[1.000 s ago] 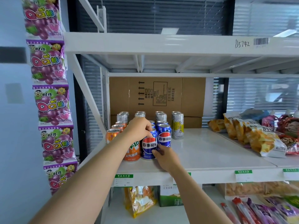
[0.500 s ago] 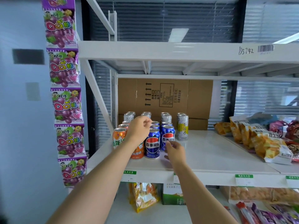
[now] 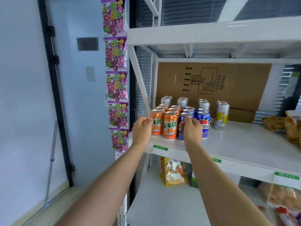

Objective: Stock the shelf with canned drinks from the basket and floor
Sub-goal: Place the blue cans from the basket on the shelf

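Observation:
Several canned drinks stand in rows at the left end of the white shelf: orange cans, blue cola cans, silver cans behind them and a silver-and-yellow can to the right. My left hand hovers in front of the leftmost orange can, fingers loosely curled and holding nothing. My right hand is loosely curled in front of the front-left blue can, covering most of its label; I cannot tell whether it touches it. No basket is in view.
A cardboard box fills the back of the shelf. Snack bags lie at the right end. A strip of purple candy packs hangs on the left upright. A yellow snack bag stands on the shelf below.
My left hand has come off the can tops and pulled back toward the left. My right hand has lifted off the shelf surface to the blue can's front. The view has swung left.

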Demonstrator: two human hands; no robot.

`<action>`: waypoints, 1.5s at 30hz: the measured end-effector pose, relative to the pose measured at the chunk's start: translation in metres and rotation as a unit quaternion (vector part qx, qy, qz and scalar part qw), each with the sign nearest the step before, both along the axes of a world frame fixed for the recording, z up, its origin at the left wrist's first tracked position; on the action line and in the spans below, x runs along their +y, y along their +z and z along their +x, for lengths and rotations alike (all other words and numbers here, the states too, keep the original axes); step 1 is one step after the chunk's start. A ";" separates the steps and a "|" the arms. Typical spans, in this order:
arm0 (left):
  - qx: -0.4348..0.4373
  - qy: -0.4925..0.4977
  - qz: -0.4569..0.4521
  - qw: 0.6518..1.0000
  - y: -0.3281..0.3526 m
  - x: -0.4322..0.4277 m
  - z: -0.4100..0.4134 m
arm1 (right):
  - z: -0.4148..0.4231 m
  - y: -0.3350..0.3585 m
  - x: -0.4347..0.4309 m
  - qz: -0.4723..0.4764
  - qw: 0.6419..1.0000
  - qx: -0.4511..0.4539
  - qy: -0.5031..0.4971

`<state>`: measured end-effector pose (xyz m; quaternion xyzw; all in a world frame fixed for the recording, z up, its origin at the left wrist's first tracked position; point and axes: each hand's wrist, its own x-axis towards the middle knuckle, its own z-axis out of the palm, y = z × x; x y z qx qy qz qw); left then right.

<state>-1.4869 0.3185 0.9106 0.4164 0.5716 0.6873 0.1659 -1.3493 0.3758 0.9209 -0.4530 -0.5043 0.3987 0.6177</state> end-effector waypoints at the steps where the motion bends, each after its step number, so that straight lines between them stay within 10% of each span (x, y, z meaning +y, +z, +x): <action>1: -0.006 0.000 -0.002 1.000 -0.001 -0.011 -0.008 | -0.010 -0.001 -0.010 0.003 1.000 0.000 0.015; 19: -0.104 0.152 -0.009 0.983 -0.036 -0.335 -0.256 | -0.267 -0.043 -0.290 -0.008 0.965 0.012 0.264; 45: -0.159 0.488 -0.064 0.856 -0.151 -0.601 -0.558 | -0.676 -0.151 -0.525 -0.056 0.760 -0.070 0.644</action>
